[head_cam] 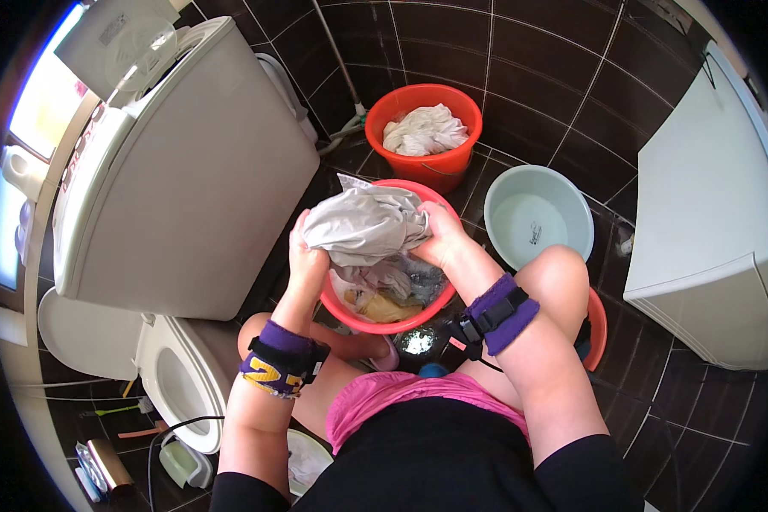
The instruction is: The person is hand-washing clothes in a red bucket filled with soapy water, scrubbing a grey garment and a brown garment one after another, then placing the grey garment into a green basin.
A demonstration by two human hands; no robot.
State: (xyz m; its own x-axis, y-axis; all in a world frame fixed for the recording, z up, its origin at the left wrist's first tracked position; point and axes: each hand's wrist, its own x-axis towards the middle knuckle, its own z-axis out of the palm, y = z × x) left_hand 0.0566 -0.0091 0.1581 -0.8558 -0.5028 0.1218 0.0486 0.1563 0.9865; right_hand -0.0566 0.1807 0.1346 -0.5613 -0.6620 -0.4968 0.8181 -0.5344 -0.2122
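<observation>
Both my hands hold up a wet, light grey cloth garment above a round red plastic basin. My left hand grips its left end, and my right hand grips the bunched right end. The garment hides the back left part of the basin. Below it, inside the basin, lie more wet clothes, yellowish, pinkish and dark, in water. Just behind the basin stands a red bucket heaped with white cloth. To the right is a pale blue-green basin holding water.
A washing machine stands at left, with a toilet in front of it. At right is a white cabinet-like appliance. Another red basin is partly behind my right knee. A bowl with cloth sits low at left, near a black cable.
</observation>
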